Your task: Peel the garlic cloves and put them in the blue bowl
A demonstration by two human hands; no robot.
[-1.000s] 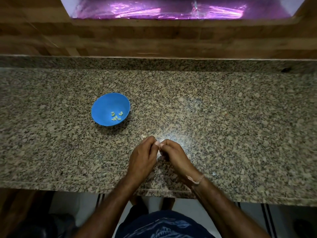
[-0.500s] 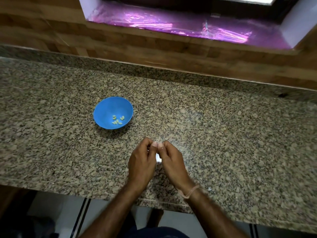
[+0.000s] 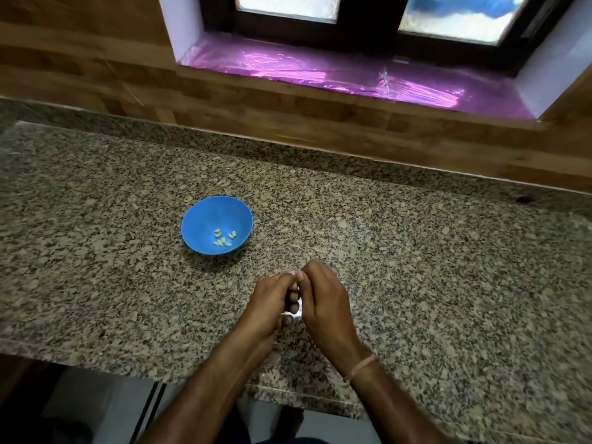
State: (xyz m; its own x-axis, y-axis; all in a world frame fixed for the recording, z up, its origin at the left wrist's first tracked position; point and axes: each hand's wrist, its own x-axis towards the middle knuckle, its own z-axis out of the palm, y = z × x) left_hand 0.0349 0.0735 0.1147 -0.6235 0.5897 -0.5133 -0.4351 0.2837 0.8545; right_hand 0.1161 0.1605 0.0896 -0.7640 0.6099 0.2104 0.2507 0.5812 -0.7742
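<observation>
Since a moment ago the view has tipped up to take in the window panes [image 3: 288, 8], while the hands have stayed together over the granite counter [image 3: 416, 267], near its front edge. The blue bowl [image 3: 195, 216] stands apart, up and to their left. The left hand [image 3: 272, 302] and right hand [image 3: 323, 299] meet at the fingertips, fingers curled, pinching a garlic clove [image 3: 296, 310] of which only a pale sliver shows between them. Peeling looks under way. It should go best with one hand gripping firm while the other's thumbnail lifts the skin from one end. Several peeled cloves [image 3: 224, 240] lie in the bowl.
</observation>
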